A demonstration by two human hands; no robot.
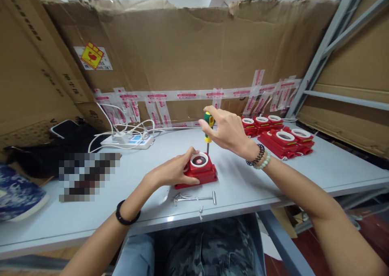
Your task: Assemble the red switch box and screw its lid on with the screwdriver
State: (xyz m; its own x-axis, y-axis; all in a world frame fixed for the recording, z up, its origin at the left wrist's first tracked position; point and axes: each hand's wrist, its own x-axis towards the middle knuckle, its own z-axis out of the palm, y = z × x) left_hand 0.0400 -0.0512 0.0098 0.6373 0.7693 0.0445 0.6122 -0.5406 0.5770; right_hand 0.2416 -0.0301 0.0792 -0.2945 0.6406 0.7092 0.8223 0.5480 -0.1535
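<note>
A red box-shaped housing (206, 176) with a white ring around a dark round face lies on the table in front of me. My left hand (174, 168) grips it from the left, fingers over the top and thumb along the near side. A screwdriver (208, 138) with a green and yellow handle stands upright, its shaft reaching down to the housing's far right corner. Around its handle my right hand (226, 128) is closed from above. The screwdriver's tip is too small to make out. Just nearer to me lies a small metal T-shaped tool (197, 198).
Several more red housings (279, 142) stand at the back right. A white power strip (133, 141) with tangled cables lies at the back left, beside a black bag (45, 154) and a blue patterned item (18, 195). Cardboard (188, 49) walls off the table's rear; metal shelving (322, 53) rises at right.
</note>
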